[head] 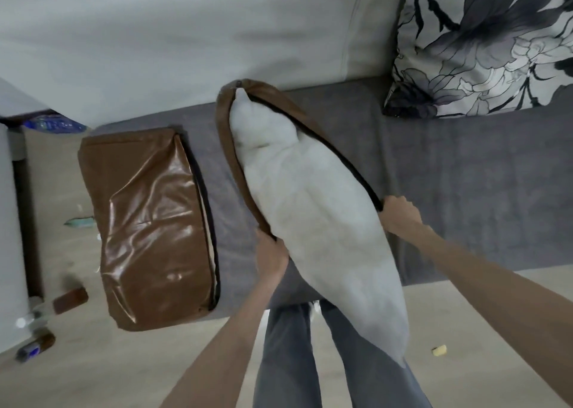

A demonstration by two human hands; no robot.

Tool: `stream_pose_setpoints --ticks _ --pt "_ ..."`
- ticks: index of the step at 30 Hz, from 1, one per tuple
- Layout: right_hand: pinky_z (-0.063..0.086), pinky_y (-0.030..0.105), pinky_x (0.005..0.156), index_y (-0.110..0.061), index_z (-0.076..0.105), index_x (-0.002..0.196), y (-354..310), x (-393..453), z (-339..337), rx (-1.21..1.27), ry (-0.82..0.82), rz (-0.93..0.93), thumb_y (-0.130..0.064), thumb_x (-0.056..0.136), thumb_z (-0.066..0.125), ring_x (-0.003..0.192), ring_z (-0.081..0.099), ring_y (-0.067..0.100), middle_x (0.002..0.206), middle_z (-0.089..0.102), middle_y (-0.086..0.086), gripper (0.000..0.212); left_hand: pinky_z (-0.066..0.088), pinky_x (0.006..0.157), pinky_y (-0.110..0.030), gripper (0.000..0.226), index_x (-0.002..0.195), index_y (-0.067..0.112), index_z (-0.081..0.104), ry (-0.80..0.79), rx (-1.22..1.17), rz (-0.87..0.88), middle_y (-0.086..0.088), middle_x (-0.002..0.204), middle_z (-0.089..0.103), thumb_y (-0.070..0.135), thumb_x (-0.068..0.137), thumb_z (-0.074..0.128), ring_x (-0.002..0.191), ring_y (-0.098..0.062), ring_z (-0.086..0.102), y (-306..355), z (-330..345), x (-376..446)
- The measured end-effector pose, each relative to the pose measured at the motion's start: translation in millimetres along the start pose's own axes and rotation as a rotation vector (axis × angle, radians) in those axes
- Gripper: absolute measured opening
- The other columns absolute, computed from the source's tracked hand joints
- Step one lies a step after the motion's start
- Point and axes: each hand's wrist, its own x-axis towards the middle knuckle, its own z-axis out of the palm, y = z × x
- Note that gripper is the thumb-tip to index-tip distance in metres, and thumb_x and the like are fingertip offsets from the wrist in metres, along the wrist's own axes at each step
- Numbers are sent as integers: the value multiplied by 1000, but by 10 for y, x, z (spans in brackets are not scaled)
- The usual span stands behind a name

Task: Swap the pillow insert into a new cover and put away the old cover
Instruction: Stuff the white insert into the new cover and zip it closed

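Both hands (273,254) (400,210) grip brown cover (229,147) edges around white insert (316,209)

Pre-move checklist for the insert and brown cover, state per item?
1. Left hand has a grip on the cover edge: ok.
2. Right hand has a grip on the opposite edge: ok.
3. Opening spread wide around the insert: ok.
4. Insert fully inside: not ok, its near end hangs out over the legs.
5. Far corner seated in the cover's corner: cannot tell, it shows at the zip end.
6. Second cover clear of the work: ok, lying apart on the sofa.
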Motion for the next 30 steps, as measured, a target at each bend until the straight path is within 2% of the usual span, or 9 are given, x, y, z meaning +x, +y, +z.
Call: stream_pose_setpoints --ticks 4,6,8,11,14,18,23,25,30 --pt "41 33 73 -2 61 108 -40 117 172 -87 -135 -12 -39 91 47 99 61 35 110 62 17 43 54 85 -54 52 145 12 32 -63 31 -291 -14 127 54 23 97 51 113 -41 57 -121 117 148" --pt "44 34 73 1 63 104 -123 80 102 -82 -129 -84 -23 92 46 99 62 36 109 63 19 32 52 86 -52 16 107 -1 59 -55 55 -233 -26 112 62 4 97 47 109 -47 58 22 43 180" --pt "44 36 70 5 63 95 -169 -9 -31 -87 5 -127 -8 90 43 95 62 40 103 64 24 24 47 75 -54 15 86 -11 62 49 245 -56 -37 97 63 -8 90 48 96 -51 60 238 -111 99" --pt "37 35 63 5 60 81 -232 -209 -322 -3 218 -140 -7 89 44 84 62 42 90 64 27 21 40 60 -42 18 94 -13 59 221 276 77 -34 89 64 0 92 47 84 -47 61 605 -340 -40" --pt "45 41 78 8 60 98 -310 -453 -513 0 103 -116 -2 92 39 100 60 42 107 62 26 24 43 69 -46 28 97 -16 60 150 354 11 -34 102 63 4 98 41 95 -46 60 836 -381 -173" --pt "43 44 86 12 57 103 -226 -536 -849 121 133 -51 -5 93 42 107 55 45 114 58 30 25 46 62 -38 18 73 4 47 269 307 45 -21 84 62 8 90 44 80 -41 62 1039 -598 -133" --pt "43 42 94 8 55 116 -225 -719 -1085 154 47 -18 -7 95 41 115 54 42 123 55 26 29 42 61 -33 25 96 3 59 206 440 179 -15 89 62 19 92 40 79 -36 59 1239 -842 -160" --pt "41 42 98 6 54 120 -203 -769 -1151 178 10 26 -11 96 42 118 52 41 127 54 24 31 51 75 -41 29 106 -3 59 173 542 147 -22 104 63 16 93 41 90 -41 61 1324 -894 -241" --pt "38 43 91 7 44 69 -129 -1156 -1323 306 78 38 0 97 42 113 49 45 116 49 34 28 51 78 -41 28 103 1 57 271 466 291 -27 102 63 19 96 37 93 -45 61 1464 -927 -553"
